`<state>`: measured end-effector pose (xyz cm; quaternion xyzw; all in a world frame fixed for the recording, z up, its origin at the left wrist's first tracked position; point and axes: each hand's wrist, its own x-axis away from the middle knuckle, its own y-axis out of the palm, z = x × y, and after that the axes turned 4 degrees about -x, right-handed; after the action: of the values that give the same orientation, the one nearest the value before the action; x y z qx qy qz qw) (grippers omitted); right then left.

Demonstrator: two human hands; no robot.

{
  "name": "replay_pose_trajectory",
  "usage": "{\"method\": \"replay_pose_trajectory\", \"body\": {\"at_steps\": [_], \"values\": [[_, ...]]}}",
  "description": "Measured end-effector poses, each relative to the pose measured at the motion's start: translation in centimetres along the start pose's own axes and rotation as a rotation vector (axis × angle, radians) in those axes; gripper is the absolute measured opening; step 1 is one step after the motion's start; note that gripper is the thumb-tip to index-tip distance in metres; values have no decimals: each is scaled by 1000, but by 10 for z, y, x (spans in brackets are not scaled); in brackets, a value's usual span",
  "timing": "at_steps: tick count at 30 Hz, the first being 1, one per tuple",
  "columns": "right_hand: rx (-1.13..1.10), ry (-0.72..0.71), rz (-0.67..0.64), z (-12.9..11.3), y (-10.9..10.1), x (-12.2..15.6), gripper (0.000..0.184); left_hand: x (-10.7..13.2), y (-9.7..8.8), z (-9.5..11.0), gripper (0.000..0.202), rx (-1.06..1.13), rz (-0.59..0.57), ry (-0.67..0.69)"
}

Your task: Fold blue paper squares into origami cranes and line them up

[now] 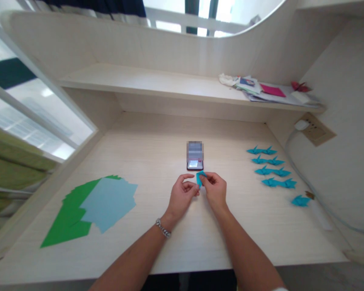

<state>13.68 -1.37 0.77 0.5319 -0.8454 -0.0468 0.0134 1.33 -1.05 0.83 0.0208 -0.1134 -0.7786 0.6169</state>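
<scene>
A small piece of folded blue origami paper (199,178) is held up between my hands over the middle of the desk. My right hand (215,190) pinches its upper right part between thumb and forefinger. At the lower tip, my left hand (182,196) has its thumb and bent fingers closed on the paper, while its forefinger arches away above. A silver chain bracelet (163,228) circles my left wrist. Just beyond the hands lies a phone (195,165) with a lit screen, its upper part blurred out.
Fanned green sheets (68,218) and light blue sheets (109,202) lie at the left. Several blue paper cranes (276,171) stand in rows at the right, near a cable (309,186) and wall socket (317,129). Above the desk's back, a shelf (157,83) carries papers (251,87).
</scene>
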Motion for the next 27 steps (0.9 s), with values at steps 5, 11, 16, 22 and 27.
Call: {"method": "replay_pose_trajectory", "body": {"at_steps": [5,11,16,22,27], "values": [[14,-5,12,-1,-4,-2,26,2,-2,2,56,29,-61,-15],[-19,11,5,-2,-3,-1,26,1,-2,-2,42,78,-84,-50],[-50,17,-17,-3,-3,0,24,0,-4,-1,52,29,-114,-11],[-73,66,-93,-2,-6,-3,24,-3,-16,4,45,49,-129,-14],[-95,168,-251,-1,-6,-2,29,-8,-18,4,39,40,-71,1]]}}
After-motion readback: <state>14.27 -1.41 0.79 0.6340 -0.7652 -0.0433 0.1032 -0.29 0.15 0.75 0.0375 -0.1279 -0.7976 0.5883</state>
